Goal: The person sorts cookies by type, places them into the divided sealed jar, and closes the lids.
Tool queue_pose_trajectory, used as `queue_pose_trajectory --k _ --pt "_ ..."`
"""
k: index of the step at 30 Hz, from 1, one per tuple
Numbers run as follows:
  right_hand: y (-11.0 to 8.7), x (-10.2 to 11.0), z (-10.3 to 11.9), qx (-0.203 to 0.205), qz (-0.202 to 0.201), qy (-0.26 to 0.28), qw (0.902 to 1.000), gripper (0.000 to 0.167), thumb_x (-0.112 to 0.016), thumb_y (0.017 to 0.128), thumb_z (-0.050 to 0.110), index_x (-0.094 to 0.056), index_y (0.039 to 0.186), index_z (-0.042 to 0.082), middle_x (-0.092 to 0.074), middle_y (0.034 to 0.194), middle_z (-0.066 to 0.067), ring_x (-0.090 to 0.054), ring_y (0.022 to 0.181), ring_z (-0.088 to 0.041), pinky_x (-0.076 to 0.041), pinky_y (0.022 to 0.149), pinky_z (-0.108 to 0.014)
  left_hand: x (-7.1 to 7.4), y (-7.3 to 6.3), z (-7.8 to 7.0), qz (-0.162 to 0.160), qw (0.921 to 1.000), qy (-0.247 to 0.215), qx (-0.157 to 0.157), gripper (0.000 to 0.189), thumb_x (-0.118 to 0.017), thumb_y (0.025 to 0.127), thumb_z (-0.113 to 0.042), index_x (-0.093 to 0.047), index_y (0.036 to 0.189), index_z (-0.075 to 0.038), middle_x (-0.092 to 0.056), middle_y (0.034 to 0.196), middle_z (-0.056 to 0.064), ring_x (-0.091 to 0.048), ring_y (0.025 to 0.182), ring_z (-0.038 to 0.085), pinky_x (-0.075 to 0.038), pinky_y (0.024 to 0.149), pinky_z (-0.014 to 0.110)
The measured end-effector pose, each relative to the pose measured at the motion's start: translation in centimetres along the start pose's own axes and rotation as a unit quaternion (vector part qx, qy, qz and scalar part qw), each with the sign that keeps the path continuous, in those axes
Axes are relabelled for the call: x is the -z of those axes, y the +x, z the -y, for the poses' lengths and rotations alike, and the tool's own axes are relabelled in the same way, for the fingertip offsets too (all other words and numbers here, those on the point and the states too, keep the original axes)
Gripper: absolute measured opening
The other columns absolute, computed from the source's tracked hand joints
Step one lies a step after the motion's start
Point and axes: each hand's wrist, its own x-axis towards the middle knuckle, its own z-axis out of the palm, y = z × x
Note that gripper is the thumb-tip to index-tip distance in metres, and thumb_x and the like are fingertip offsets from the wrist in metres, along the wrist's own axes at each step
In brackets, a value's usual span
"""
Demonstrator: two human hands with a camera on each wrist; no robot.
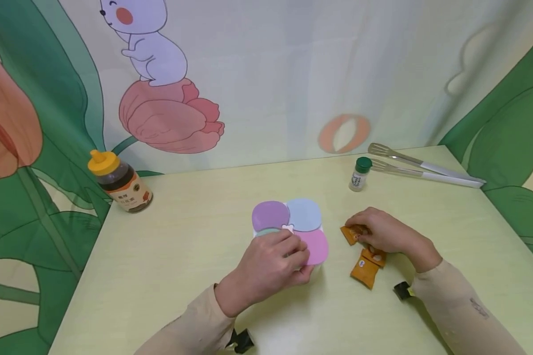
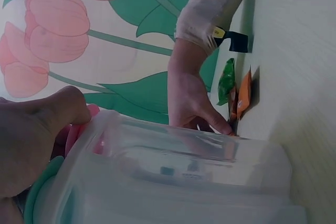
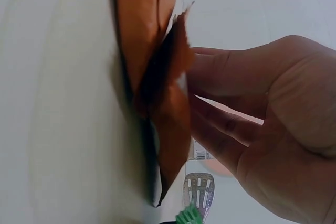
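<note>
Container, clear-walled with four coloured lids, standing on the pale table in front of the person, between the two hands: purple lid at far left, blue lid at far right, pink lid at near right, green lid at near left, mostly covered by a hand. Left hand: over the near side of the container, fingers curled and gripping at its lidded edge, thumb at the near right corner. Right hand: to the right of the container, thumb and fingers together, pinching one orange packet low at the table. Orange packets, two further: one lying nearer the person, the other just beside it, partly under the right hand. Green wrapper-like piece: next to the orange ones in the left wrist view. Shaker, green-capped, labelled, upright beyond the right hand. Tongs, metal with slotted heads and white handles, lying at the far right. Jar, yellow-capped, dark contents, orange-and-cream label, at the far left. Backdrop: cloth printed with a white animal, tulips and green leaves. Sleeves, beige, on both arms.
</note>
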Motion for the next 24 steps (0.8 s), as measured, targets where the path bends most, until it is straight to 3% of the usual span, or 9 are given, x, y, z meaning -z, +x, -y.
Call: queue_pose_trajectory --k 8,18,24 --pt "0.0 -0.1 -0.2 0.001 -0.003 -0.005 1.0000 0.034 -0.071 0.087 0.006 -0.066 0.121 0.004 -0.069 0.115 -0.006 -0.056 0.101 -0.022 -0.052 0.088 -0.043 0.2 0.3 0.4 -0.069 0.9955 -0.053 0.038 0.008 -0.072 0.068 -0.008 -0.067 0.066 -0.014 -0.061 0.072 -0.006 -0.057 0.062 0.004 -0.050 0.060 0.010" --pt "0.4 0.1 0.3 -0.001 0.009 -0.019 0.9998 0.036 -0.073 0.085 0.008 -0.066 0.119 0.004 -0.062 0.110 -0.007 -0.052 0.098 -0.022 -0.049 0.085 -0.041 0.8 -0.4 0.8 -0.077 0.9869 -0.119 0.077 0.005 -0.072 0.071 -0.006 -0.071 0.075 -0.010 -0.066 0.074 -0.004 -0.062 0.069 0.007 -0.052 0.067 0.010" --pt "0.2 0.1 0.2 0.000 -0.013 -0.030 0.9994 0.031 -0.079 0.079 0.006 -0.068 0.108 0.007 -0.059 0.099 -0.001 -0.050 0.092 -0.019 -0.049 0.082 -0.040 0.8 -0.6 1.2 -0.072 0.9823 -0.152 0.083 0.005 -0.072 0.074 -0.006 -0.071 0.077 -0.010 -0.065 0.074 -0.005 -0.058 0.067 0.005 -0.049 0.064 0.007"
